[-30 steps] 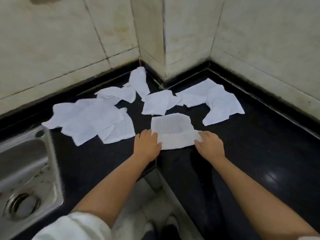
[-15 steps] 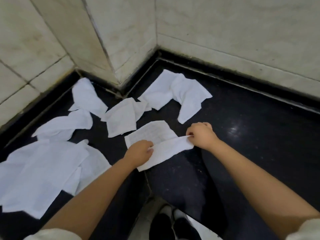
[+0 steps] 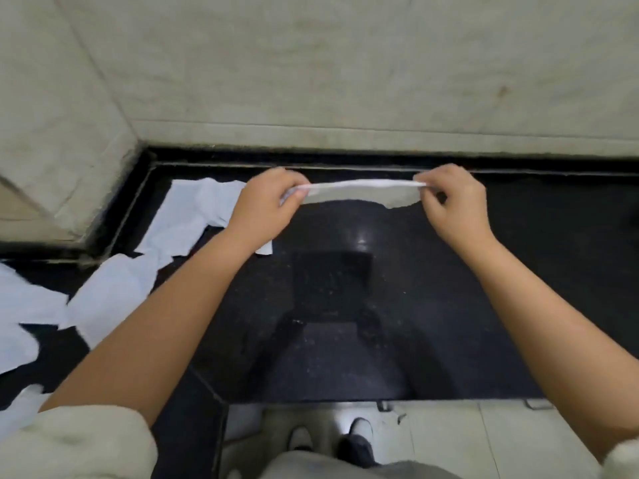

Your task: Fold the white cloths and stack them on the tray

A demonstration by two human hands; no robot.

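Lifted off the countertop (image 3: 345,305) since the earlier frame: folded cloth (image 3: 359,193), pinched at its ends by left hand (image 3: 266,205) and right hand (image 3: 453,202), near back edge | unfolded cloths (image 3: 186,219) left at back-left corner | tray unseen; stacking judged next.

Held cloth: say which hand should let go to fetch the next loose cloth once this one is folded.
Left, probably. The left hand pinches the held cloth right beside the loose cloths, which all lie at the left of the black counter. The right hand has none near it.
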